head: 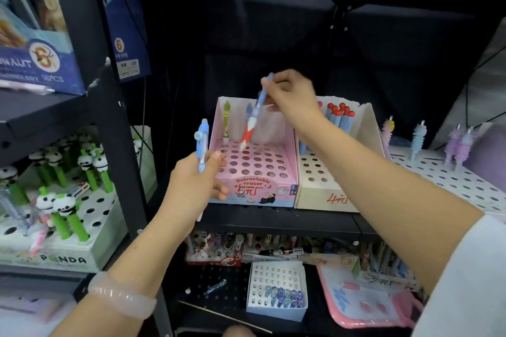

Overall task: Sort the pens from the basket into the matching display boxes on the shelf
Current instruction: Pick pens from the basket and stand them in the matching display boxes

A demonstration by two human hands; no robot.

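Note:
A pink display box [284, 157] with a grid of round holes stands on the middle shelf. My right hand [290, 96] pinches a blue, white and red pen [253, 117] tilted over the box, its tip just above the back rows of holes. My left hand [195, 183] grips a light blue pen [202, 142] upright at the box's left front corner. A green pen [226, 120] and a blue one [248, 109] stand in the box's back row. The basket is not in view.
A cream box [323, 194] with red-capped blue pens [339, 116] stands right of the pink one. A white perforated board [451, 180] with pastel pens lies further right. Panda pens [68, 208] fill a box on the left shelf. Lower shelves hold more pen boxes.

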